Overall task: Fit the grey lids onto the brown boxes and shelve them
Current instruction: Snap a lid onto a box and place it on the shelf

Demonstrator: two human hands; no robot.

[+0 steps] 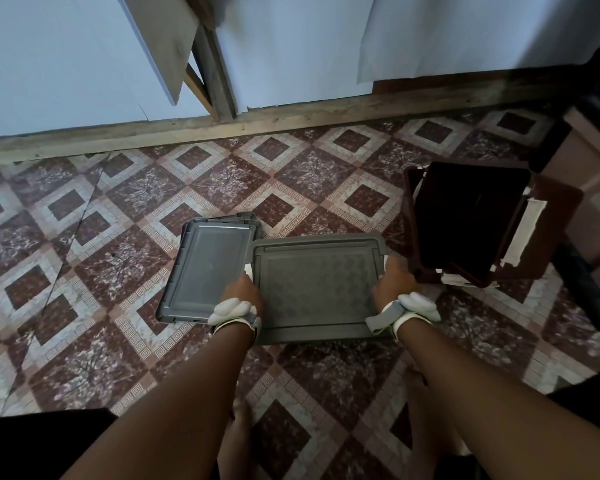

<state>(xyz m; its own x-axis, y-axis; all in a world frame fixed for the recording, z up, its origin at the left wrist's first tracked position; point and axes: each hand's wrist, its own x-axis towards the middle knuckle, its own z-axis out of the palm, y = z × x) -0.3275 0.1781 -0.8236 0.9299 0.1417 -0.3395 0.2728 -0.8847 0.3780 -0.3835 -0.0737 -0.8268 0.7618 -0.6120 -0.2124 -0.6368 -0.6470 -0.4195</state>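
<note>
The left hand [243,292] is clamped on the left edge of a grey lid [317,285] and the right hand [394,284] on its right edge; on both sides the fingertips are hidden past the rim. The lid is held flat and low over the patterned floor [118,244]. Whether a box sits beneath it cannot be told; only small white tabs [386,261] are seen at its side edges. Handling, as judged: moulded plastic, light, fairly stiff thanks to the raised rim and textured centre panel, though some flex is expected if it is pressed mid-panel. The surface looks smooth, so a grip over the rim at opposite sides, as taken here, is judged surest, with pressure at the corners for seating. To the left, partly overlapped in view by the held lid, a stack of further grey lids [210,268] lies on the floor. To the right, just beside the right hand, an open brown box [471,220] is noted, tilted, its interior dark, with white latches [523,233] at its rim. It is judged rigid and light, best taken by the rim.
</note>
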